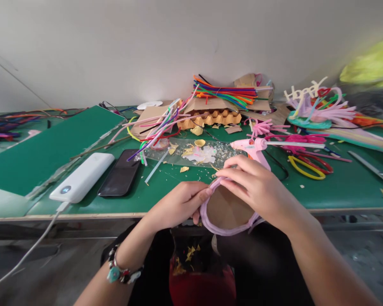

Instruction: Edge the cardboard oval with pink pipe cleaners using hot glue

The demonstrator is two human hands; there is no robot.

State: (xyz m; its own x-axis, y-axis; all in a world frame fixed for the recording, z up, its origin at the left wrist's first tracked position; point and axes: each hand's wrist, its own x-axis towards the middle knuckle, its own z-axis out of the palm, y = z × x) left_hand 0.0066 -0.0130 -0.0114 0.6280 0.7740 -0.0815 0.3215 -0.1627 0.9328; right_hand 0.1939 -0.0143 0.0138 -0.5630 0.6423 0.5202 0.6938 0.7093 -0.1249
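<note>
Between my hands, at the table's front edge, is a round brown cardboard disc [228, 206] rimmed with lilac pipe cleaner [215, 229]. My left hand [183, 202] pinches its left rim between thumb and fingers. At the top of the rim, the fingertips of my right hand [253, 185] press on the lilac pipe cleaner, the palm covering the disc's right side. A pink hot glue gun [255, 146] with a clear glue stick [293, 145] in its back lies just beyond my right hand. Glue-spattered clear plastic [178, 153] is spread behind the disc.
Left stand a white power bank [83, 177] with its cable and a black phone [119, 173]. Pipe cleaners [225, 92] are piled behind, above an egg carton [210, 118]. A utility knife [370, 167] lies right, near a pipe-cleaner bouquet [322, 106]. Yellow scraps [184, 169] litter the green tabletop.
</note>
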